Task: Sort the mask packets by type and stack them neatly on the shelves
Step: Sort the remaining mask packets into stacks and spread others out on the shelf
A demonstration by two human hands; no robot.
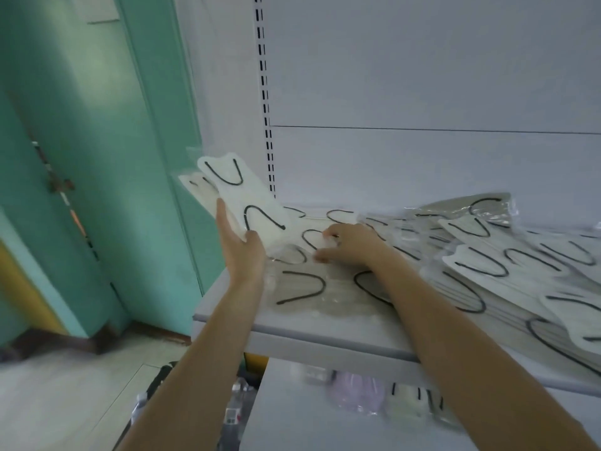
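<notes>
Left hand [242,252] clamps two white mask packets, thumb across the front, fingers straight up behind; front packet [240,193] shows two black ear loops, rear packet [195,188] peeks out to its left; both are held tilted, up off the left end of the shelf [224,307]; right hand [353,244] is down on the shelf, fingers and thumb curled onto the edge of one clear-wrapped top packet [312,244], reads as a pinch, though blur hides the exact contact; just nearer the front edge lies one grey packet [302,289] flat, one black loop clear, partly under the right forearm; a second grey packet [471,206] sits at the back right; between and right of these, a loose overlapping pile [487,265] of white packets with black loops, fanned not squared, too overlapped for an exact count; two shelves in view; lower shelf [309,428] carries one lilac packet [357,395] and just beside it one white packet [405,406] with black loops, both blurred; one slotted upright [265,102] runs up the white back panel; green wall [97,157] at left.
</notes>
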